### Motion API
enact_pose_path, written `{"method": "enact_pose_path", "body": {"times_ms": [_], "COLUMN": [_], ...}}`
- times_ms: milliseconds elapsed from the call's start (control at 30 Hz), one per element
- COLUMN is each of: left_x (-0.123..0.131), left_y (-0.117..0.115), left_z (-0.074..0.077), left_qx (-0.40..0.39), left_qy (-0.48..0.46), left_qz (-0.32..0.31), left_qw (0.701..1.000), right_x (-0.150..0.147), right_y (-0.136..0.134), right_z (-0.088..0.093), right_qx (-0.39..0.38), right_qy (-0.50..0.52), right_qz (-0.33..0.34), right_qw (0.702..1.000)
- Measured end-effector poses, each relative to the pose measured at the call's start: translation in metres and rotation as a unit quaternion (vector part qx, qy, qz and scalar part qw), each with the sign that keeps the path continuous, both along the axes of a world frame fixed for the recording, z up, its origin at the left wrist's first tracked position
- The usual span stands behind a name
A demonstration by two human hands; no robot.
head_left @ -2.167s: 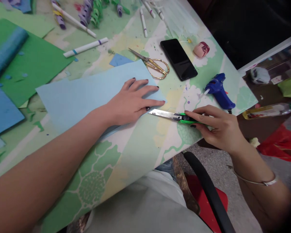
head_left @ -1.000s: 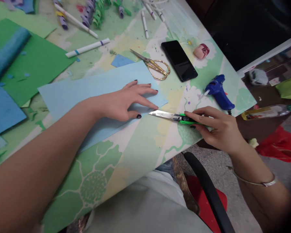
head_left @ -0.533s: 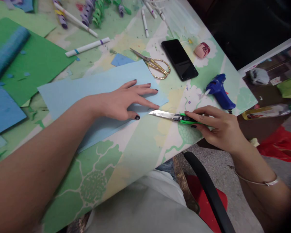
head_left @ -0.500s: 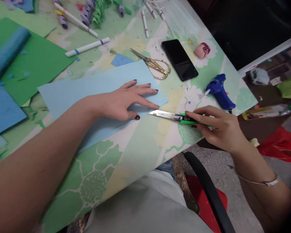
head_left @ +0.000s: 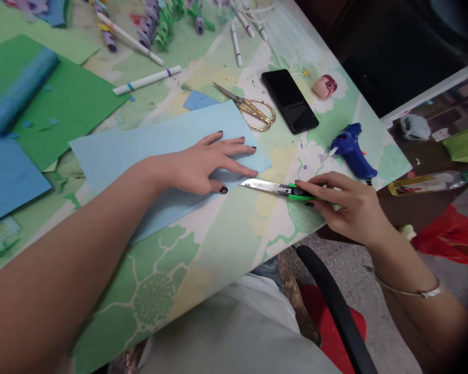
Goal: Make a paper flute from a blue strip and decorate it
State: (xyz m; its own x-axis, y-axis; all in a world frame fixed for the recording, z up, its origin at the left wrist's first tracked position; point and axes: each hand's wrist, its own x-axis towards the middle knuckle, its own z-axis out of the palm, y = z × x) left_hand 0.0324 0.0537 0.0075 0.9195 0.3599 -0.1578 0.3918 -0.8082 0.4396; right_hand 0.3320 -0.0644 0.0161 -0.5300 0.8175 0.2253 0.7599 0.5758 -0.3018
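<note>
A light blue paper sheet point(head_left: 140, 148) lies across the patterned table point(head_left: 226, 244). My left hand point(head_left: 206, 163) rests flat on its right end, fingers spread, pressing it down. My right hand point(head_left: 349, 205) grips a green utility knife point(head_left: 281, 189) by the handle. The long bare blade points left, and its tip sits just off the sheet's right edge, close to my left fingertips.
Gold scissors point(head_left: 251, 106), a black phone point(head_left: 289, 101), a pink eraser point(head_left: 324, 85) and a blue glue gun point(head_left: 351, 150) lie beyond my hands. Green paper point(head_left: 62, 98), blue sheets point(head_left: 8, 176) and markers point(head_left: 146, 80) fill the left. A chair arm point(head_left: 335, 306) is below the table edge.
My left hand slid a little back toward me on the sheet and its thumb tucked in. The knife stayed at the sheet's right edge. The view shifted slightly.
</note>
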Motion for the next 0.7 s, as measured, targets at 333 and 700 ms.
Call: {"method": "enact_pose_path", "body": {"times_ms": [333, 700], "left_x": [-0.0011, -0.0009], "left_y": [-0.0012, -0.0017], "left_z": [-0.0007, -0.0010], "left_qx": [-0.010, -0.002], "left_qy": [-0.021, -0.021], "left_qz": [0.002, 0.000], "left_qw": [1.000, 1.000], "right_x": [-0.0022, -0.0073], "right_y": [0.0004, 0.0009], "right_z": [0.0006, 0.0016], "right_qx": [-0.009, -0.005], "right_qy": [0.000, 0.002], "right_qz": [-0.001, 0.002], "right_qw": [1.000, 1.000]}}
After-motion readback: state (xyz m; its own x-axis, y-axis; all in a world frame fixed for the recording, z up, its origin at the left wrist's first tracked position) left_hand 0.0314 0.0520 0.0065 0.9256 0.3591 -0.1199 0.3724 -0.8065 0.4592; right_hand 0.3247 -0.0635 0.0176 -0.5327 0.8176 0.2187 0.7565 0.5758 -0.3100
